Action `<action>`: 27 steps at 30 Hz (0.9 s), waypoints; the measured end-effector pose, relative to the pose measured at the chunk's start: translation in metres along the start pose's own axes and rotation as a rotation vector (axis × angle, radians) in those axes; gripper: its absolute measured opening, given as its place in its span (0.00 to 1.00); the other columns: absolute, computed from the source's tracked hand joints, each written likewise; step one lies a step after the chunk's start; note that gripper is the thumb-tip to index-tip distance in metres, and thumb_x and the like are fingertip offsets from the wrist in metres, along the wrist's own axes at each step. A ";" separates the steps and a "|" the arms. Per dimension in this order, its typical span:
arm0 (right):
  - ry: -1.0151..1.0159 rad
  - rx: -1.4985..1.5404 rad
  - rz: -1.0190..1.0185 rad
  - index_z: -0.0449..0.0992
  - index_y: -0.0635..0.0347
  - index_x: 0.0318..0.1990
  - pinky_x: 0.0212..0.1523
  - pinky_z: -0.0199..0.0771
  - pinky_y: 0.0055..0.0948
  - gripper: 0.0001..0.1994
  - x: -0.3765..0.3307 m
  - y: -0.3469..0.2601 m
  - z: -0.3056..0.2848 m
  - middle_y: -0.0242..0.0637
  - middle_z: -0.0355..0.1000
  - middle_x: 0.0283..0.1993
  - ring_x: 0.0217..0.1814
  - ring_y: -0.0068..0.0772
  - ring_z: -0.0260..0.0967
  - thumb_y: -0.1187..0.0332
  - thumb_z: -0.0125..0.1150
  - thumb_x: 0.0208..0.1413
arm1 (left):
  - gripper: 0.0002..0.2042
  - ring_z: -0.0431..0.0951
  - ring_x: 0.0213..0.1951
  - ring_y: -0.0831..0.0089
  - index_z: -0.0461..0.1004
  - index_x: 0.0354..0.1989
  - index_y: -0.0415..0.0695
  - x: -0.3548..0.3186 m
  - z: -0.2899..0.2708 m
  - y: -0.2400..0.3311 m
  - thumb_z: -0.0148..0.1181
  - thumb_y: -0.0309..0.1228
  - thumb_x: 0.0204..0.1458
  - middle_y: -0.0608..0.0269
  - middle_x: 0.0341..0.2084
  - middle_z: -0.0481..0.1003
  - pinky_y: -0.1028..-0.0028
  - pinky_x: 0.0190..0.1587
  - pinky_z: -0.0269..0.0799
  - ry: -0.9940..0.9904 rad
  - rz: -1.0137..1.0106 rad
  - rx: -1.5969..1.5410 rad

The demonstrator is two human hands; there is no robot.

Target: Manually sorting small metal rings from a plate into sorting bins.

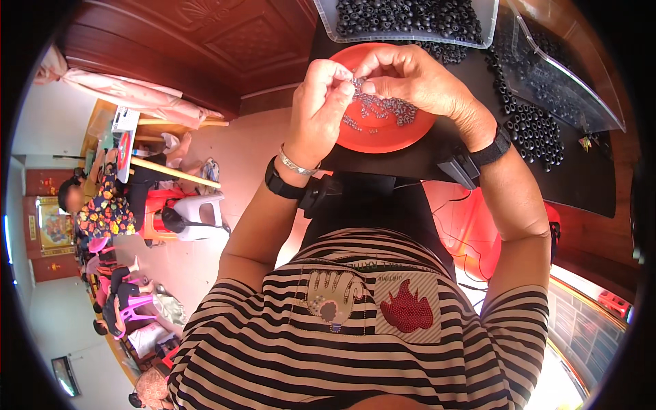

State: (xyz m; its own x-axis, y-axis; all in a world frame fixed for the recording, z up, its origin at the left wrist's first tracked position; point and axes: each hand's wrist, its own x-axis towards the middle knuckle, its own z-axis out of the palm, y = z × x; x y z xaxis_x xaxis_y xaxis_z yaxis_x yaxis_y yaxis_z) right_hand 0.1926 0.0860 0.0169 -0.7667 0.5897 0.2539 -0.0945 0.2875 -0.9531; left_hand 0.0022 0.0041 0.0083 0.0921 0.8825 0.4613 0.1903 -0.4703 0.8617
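Note:
My left hand (318, 102) and my right hand (413, 80) meet above a round red plate (369, 142) on the dark table. Thumb and fingers of both are pinched together around small silvery metal pieces (357, 85). Their exact kind is too small to make out. Below my fingertips, a loose heap of similar silvery pieces (396, 111) lies on the plate, with a few strung out toward its near left side. My fingers partly cover the plate's upper left.
Behind the plate stands a clear plastic bin (328, 29) full of black rounded beads. More black beads (536, 133) lie on the table (581, 184) to the right, beside a tilted clear plastic container (567, 75). Other people sit at tables far left, near a white stool (201, 208).

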 end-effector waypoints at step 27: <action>-0.016 0.114 0.128 0.77 0.57 0.39 0.37 0.70 0.20 0.13 0.000 0.005 0.000 0.26 0.73 0.30 0.32 0.17 0.68 0.57 0.55 0.63 | 0.03 0.76 0.27 0.59 0.65 0.37 0.39 0.017 0.003 -0.005 0.52 0.24 0.58 0.53 0.24 0.73 0.66 0.32 0.72 -0.063 0.293 0.458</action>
State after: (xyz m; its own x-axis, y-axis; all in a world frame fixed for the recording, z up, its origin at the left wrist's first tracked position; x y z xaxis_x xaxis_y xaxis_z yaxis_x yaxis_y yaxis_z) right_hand 0.1922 0.0869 0.0123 -0.7873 0.6034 0.1270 -0.0658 0.1225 -0.9903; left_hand 0.0055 0.0216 0.0113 0.2607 0.7204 0.6427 0.5526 -0.6573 0.5125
